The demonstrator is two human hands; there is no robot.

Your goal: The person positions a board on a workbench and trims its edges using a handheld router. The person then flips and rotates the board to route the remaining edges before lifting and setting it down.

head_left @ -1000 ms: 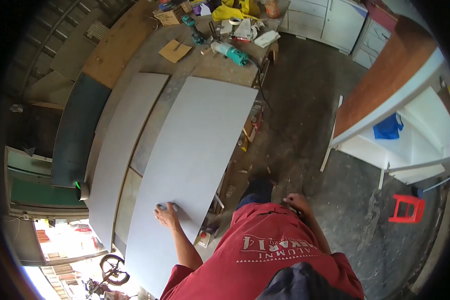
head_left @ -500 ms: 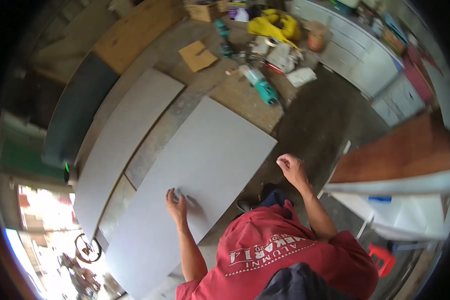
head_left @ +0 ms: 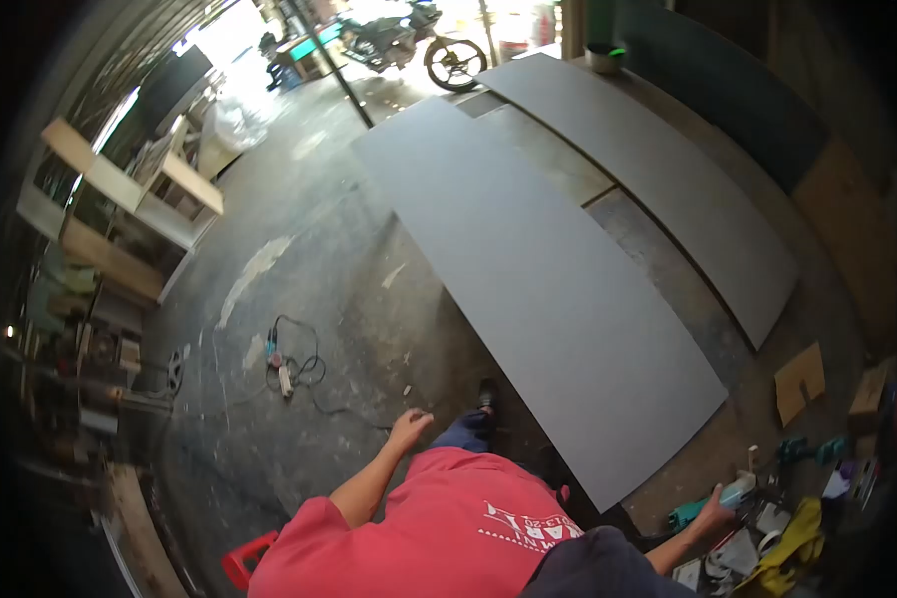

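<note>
My right hand (head_left: 713, 513) is at the lower right, its fingers closed around a teal power tool (head_left: 684, 515) with a pale, clear-looking end; the palm hides the tool's middle. My left hand (head_left: 409, 429) hangs over the concrete floor in front of my body with its fingers curled in. Whether anything lies inside those fingers is hidden. Between and beyond the hands stretches a long grey panel (head_left: 558, 299), its near corner close to my right forearm.
A second grey panel (head_left: 658, 189) lies beyond the first. A cord with a plug block (head_left: 285, 381) lies on the floor at left. Near the right hand are a yellow cloth (head_left: 789, 558), a teal drill (head_left: 812, 450) and a cardboard piece (head_left: 799, 387). A motorcycle (head_left: 399, 45) stands at the back.
The view has swung left, toward the bright doorway. My right hand has gone from beside the panel to the teal power tool. My left hand has left the panel and is over the floor.
</note>
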